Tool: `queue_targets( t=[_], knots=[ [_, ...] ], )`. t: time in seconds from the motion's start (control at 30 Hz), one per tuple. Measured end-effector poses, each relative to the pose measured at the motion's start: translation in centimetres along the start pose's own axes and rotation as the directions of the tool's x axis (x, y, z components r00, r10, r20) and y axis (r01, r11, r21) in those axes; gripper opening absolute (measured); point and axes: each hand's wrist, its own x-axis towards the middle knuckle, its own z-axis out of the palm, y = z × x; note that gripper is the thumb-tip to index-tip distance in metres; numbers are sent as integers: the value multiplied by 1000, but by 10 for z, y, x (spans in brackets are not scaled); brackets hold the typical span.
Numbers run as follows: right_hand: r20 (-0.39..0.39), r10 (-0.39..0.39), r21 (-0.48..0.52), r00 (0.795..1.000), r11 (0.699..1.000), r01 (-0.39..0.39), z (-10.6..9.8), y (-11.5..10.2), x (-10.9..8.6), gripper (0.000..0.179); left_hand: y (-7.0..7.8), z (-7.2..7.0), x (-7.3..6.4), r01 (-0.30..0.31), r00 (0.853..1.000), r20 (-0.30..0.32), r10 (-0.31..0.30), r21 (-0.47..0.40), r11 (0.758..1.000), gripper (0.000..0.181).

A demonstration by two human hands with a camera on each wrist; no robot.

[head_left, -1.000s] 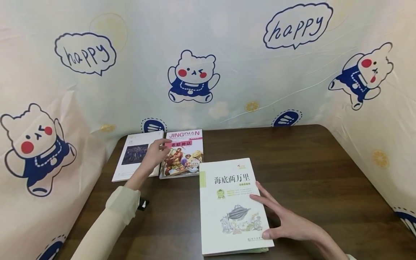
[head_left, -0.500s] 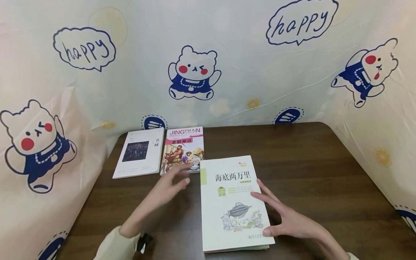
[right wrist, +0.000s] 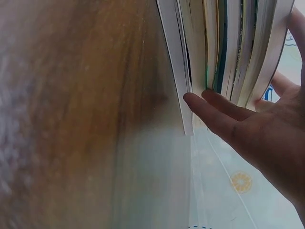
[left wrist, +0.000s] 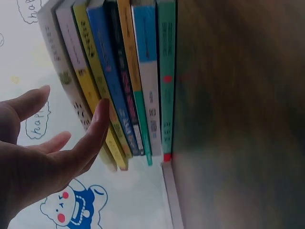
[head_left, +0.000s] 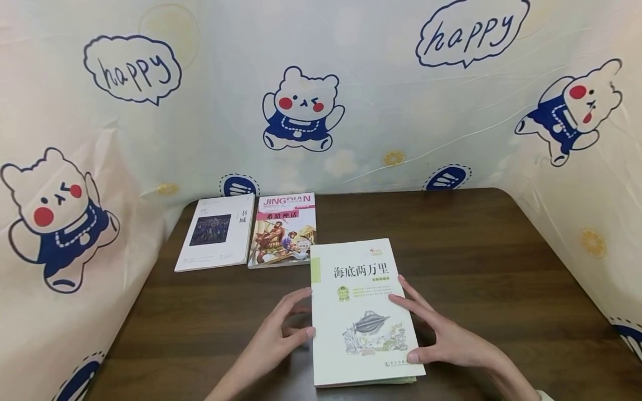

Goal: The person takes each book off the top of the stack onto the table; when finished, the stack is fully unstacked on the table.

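A stack of several books stands on the table, and its top book (head_left: 358, 312) has a white cover with a grey submarine drawing. My left hand (head_left: 276, 334) is at the stack's left side, fingertips by the edge. In the left wrist view its fingers spread in front of the coloured spines (left wrist: 114, 90). My right hand (head_left: 446, 340) rests against the right side, with the thumb and a fingertip at the top cover's edge. Seen from the right wrist, straight fingers (right wrist: 228, 119) touch the page edges (right wrist: 233, 43) of the stack.
Behind and left of the stack lie a white book (head_left: 215, 239) with a dark picture and a colourful book (head_left: 283, 239) with pink lettering, side by side. The brown wooden table (head_left: 476, 250) meets a bear-printed cloth (head_left: 371, 111) at its back edge.
My left hand has left the colourful book at the back and come nearer and right, to the stack's left side. My right hand stays at the stack.
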Motion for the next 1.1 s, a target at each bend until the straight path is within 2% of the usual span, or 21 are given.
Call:
queue_targets(
  t=[0.23, 0.43, 0.67, 0.9, 1.1],
  knots=[
    [-5, -38, 15, 999, 999, 38, -1, -1, 1, 91, 0, 5, -1, -23, 999, -30, 23, -6, 1000, 69],
    [-7, -53, 24, 999, 998, 53, -1, -2, 2, 91, 0, 4, -1, -29, 999, -19, 28, -77, 997, 70],
    [-23, -24, -44, 999, 999, 23, 2, 0, 0, 90, -1, 2, 2, -24, 1000, -5, 24, -132, 991, 69],
    [-35, -22, -102, 999, 995, 18, 5, -3, 3, 90, -4, 1, 3, 33, 999, -19, -35, -121, 992, 69],
    [-38, 2, -164, 999, 986, -8, 7, -12, 5, 90, -6, -2, 4, 32, 999, -20, -34, -116, 993, 69]
  ],
)
